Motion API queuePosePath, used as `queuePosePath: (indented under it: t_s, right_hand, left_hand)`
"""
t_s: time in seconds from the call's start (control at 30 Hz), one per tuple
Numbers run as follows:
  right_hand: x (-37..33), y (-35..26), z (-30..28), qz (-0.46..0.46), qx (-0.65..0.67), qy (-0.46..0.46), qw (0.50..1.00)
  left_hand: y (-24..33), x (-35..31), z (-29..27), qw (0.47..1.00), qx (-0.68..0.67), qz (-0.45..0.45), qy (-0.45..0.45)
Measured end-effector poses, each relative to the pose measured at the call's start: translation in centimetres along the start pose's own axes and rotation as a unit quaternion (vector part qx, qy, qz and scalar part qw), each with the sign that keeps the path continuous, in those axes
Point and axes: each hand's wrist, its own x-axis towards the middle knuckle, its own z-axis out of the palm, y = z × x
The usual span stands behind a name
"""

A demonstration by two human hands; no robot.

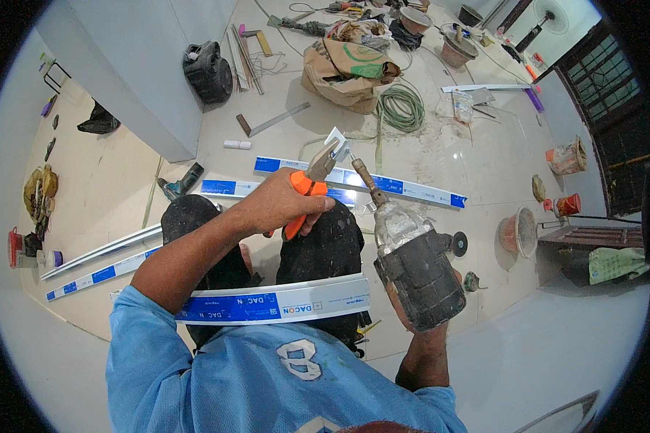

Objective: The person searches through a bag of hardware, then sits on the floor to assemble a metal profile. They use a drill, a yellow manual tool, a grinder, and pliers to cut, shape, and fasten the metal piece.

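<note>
My left hand (280,200) is closed around the orange handles of a pair of pliers (309,183). The plier jaws point away from me and grip a small white angled piece (336,135). In my right hand (400,306), partly hidden behind the tool, is a power drill (419,268) with a dark body and a silver front. Its chuck and thin bit point toward the white piece; whether the bit touches it I cannot tell. Across my lap lies a white strip (332,300) with blue film. Beyond my knees, another blue-and-white strip (419,191) rests on the floor.
A metal square (278,119), a white tube (237,144) and a teal power tool (182,182) lie on the tiles. Farther off are a brown sack (343,72), a coiled green hose (401,108) and a black case (208,72). A bucket (518,233) is at right.
</note>
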Motion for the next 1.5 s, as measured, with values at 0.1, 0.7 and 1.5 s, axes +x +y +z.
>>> queuePosePath:
  t_s: [0.1,0.7,1.5]
  right_hand:
    - [0.0,-0.2,0.0,0.000,0.004,0.001,1.000]
    - [0.2,-1.0,0.7,0.018,0.026,-0.007,0.999]
    - [-0.4,-0.7,-1.1,0.040,0.005,-0.053,0.998]
  left_hand:
    - [0.1,-0.1,0.0,1.000,-0.001,0.003,0.003]
    - [0.2,-0.5,0.6,0.999,0.031,0.013,0.036]
    - [0.2,-1.1,2.3,0.987,0.109,0.099,0.064]
